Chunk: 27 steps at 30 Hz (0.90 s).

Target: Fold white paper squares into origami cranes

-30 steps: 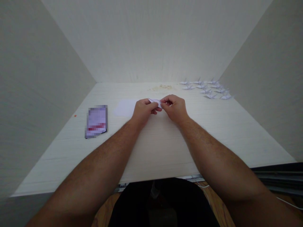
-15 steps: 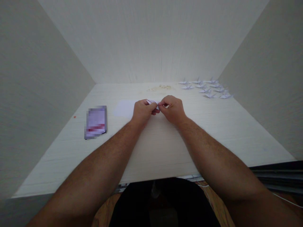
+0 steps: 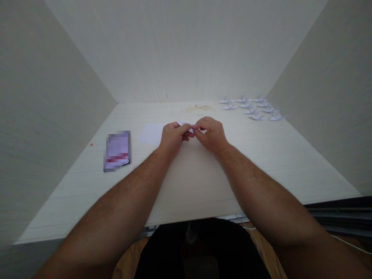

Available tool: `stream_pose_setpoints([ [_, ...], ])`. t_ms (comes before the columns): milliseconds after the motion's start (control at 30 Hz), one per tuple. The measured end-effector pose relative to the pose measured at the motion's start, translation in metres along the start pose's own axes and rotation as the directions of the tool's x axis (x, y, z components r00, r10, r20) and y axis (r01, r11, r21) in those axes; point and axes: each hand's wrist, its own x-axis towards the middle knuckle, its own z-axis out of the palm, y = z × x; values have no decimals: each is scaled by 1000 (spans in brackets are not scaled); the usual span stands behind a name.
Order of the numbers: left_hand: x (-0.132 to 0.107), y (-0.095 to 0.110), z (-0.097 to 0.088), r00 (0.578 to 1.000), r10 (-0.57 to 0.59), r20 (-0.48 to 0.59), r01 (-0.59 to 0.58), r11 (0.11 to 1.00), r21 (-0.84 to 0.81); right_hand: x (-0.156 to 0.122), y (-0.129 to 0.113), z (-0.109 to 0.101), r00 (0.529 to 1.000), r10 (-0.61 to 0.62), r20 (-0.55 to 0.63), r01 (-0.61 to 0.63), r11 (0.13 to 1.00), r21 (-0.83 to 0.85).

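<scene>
Between my two hands is a small piece of folded white paper (image 3: 183,124), mostly covered by my fingers. My left hand (image 3: 172,135) is closed on its left part, thumb on top. My right hand (image 3: 211,133) pinches the right end between thumb and forefinger. The fingertips of both hands nearly meet there. White paper (image 3: 151,133) lies flat on the table, partly behind my left hand. Several folded paper cranes (image 3: 256,110) stand in a group at the back right.
The pale table (image 3: 200,186) is walled in at the back and both sides. A phone-like device with a blurred screen (image 3: 117,151) lies on the left. A small orange spot (image 3: 92,144) is beside it, and a brownish stain (image 3: 199,108) marks the back.
My left hand has shifted slightly left, with a little more of the folded paper's top edge showing. My right hand keeps its pinch almost in place.
</scene>
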Motion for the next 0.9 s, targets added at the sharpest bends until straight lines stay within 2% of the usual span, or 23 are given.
stream_pose_setpoints([
  [333, 1, 1, -1, 1000, -21, -13, 21, 999, -28, 0, -1, 0, 1000, 28, 2, -28, 998, 50],
  [467, 2, -2, -2, 1000, -7, 2, 7, 1000, -10, 0, -5, 1, 993, 121, -10, -119, 988, 97],
  [567, 2, -3, -2, 1000, 10, 16, -10, 1000, 29, 2, -7, 2, 965, 260, -40, -252, 956, 149],
  [700, 1, -3, -1, 999, 24, 32, -26, 998, 55, 6, -6, 1, 894, 447, -36, -416, 856, 308],
  [800, 0, -2, -1, 999, 29, 30, -30, 999, 35, 9, -7, -3, 863, 501, 67, -487, 787, 378],
  [900, 1, -2, -2, 999, 29, 38, -30, 999, 14, 10, -10, -6, 846, 519, 124, -521, 754, 399],
])
